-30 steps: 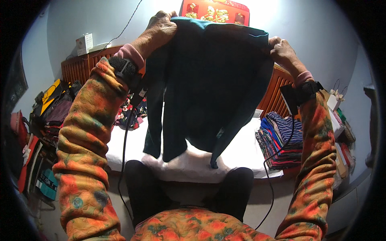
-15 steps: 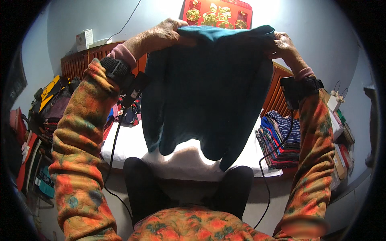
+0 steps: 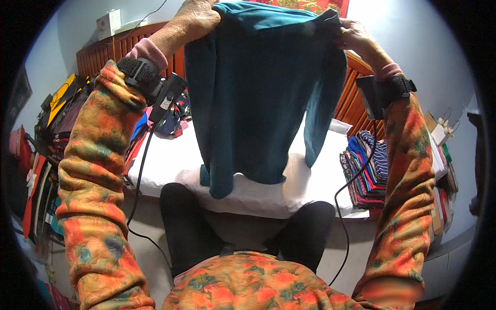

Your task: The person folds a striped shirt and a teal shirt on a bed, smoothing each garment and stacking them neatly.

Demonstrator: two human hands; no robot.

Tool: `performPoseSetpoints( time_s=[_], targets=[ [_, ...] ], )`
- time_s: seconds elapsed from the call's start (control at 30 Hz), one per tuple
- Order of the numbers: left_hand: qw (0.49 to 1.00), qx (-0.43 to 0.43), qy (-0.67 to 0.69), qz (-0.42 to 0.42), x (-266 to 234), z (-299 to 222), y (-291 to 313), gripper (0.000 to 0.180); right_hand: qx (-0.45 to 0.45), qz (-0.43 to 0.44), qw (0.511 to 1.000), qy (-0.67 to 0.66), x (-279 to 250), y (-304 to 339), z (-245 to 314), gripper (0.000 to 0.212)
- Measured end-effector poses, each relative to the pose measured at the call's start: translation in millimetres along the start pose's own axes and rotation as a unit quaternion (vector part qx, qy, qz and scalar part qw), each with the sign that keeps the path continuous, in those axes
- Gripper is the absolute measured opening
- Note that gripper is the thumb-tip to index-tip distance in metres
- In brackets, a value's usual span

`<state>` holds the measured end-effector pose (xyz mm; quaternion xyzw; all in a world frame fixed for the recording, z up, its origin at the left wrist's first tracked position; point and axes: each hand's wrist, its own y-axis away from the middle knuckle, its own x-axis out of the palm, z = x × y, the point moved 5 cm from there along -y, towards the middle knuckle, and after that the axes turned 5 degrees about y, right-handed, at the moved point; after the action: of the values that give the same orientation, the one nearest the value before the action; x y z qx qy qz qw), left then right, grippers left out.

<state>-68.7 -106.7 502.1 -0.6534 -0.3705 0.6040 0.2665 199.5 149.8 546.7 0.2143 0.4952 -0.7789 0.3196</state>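
A dark teal long-sleeved top (image 3: pixel 253 93) hangs spread out in the air in front of me, over the white bed. My left hand (image 3: pixel 199 18) grips it at its upper left corner, near the shoulder. At the upper right corner, my right hand (image 3: pixel 354 37) pinches the other shoulder. The sleeves dangle at both sides, and the lower hem hangs above the white sheet (image 3: pixel 248 199). Both hands are closed on the fabric; some fingertips are hidden behind it.
A folded stack of clothes (image 3: pixel 366 170) sits at the bed's right. Dark patterned clothing (image 3: pixel 173 121) lies on the left, near heaped bags (image 3: pixel 64 116). Behind stands a slatted wooden headboard (image 3: pixel 134 49). A black cable (image 3: pixel 138 191) hangs from each wrist strap.
The top has swung: its hem has shifted left and its right sleeve now hangs apart from the body. Both hands appear higher in the view, still holding the shoulders.
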Motion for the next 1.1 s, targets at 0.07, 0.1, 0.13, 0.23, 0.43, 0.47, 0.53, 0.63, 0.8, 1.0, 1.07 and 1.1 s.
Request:
performPoseSetpoints(
  time_s=[0.07, 0.1, 0.13, 0.23, 0.43, 0.47, 0.53, 0.63, 0.8, 1.0, 1.07, 1.1],
  targets=[
    [0.986, 0.077, 0.099, -0.108, -11.3, 5.7, 10.1, 0.045, -0.013, 0.012, 1.000, -0.014, 23.5, -11.7, -1.8, 0.041],
    [0.974, 0.026, 0.089, -0.207, -22.0, 12.5, 10.5, 0.046, -0.018, 0.017, 0.999, -0.022, 33.5, -12.9, -2.5, 0.042],
    [0.950, -0.025, 0.077, -0.302, -31.5, 18.5, 14.2, 0.046, -0.021, 0.022, 0.999, -0.029, 41.6, -16.4, -4.2, 0.043],
    [0.952, -0.045, 0.104, -0.283, -55.1, 22.5, 9.9, 0.030, -0.025, 0.037, 0.998, -0.052, 61.9, -23.1, -13.9, 0.046],
    [0.917, 0.174, -0.087, -0.348, -80.2, -15.2, 41.4, 0.021, -0.030, 0.069, 0.995, -0.072, 81.6, -35.5, -63.2, 0.051],
    [0.958, 0.119, -0.002, -0.261, -60.0, -15.2, 51.0, 0.019, -0.032, 0.075, 0.994, -0.076, 82.4, -37.1, -74.7, 0.052],
    [0.986, 0.041, 0.108, -0.122, -7.6, -25.8, 73.9, 0.016, -0.040, 0.090, 0.992, -0.079, 86.1, -44.3, -96.9, 0.054],
    [0.973, -0.051, 0.222, 0.018, 72.8, -62.2, 108.8, 0.011, -0.060, 0.116, 0.988, -0.087, 100.6, -45.5, -115.9, 0.057],
    [0.922, -0.210, 0.315, 0.082, 180.6, -102.2, 155.0, 0.013, 0.025, 0.138, 0.983, -0.114, 142.6, 50.6, -144.2, 0.061],
    [0.842, -0.269, 0.458, 0.090, 298.5, -150.1, 188.5, 0.024, 0.255, 0.124, 0.958, -0.049, 142.4, 114.6, -207.1, 0.039],
    [0.816, -0.286, 0.479, 0.151, 335.9, -171.2, 192.2, 0.033, 0.266, 0.103, 0.956, -0.061, 138.7, 126.2, -229.3, 0.035],
    [0.798, -0.254, 0.497, 0.228, 354.0, -183.4, 195.9, 0.045, 0.295, 0.102, 0.948, -0.056, 136.1, 134.7, -242.6, 0.031]
  ],
)
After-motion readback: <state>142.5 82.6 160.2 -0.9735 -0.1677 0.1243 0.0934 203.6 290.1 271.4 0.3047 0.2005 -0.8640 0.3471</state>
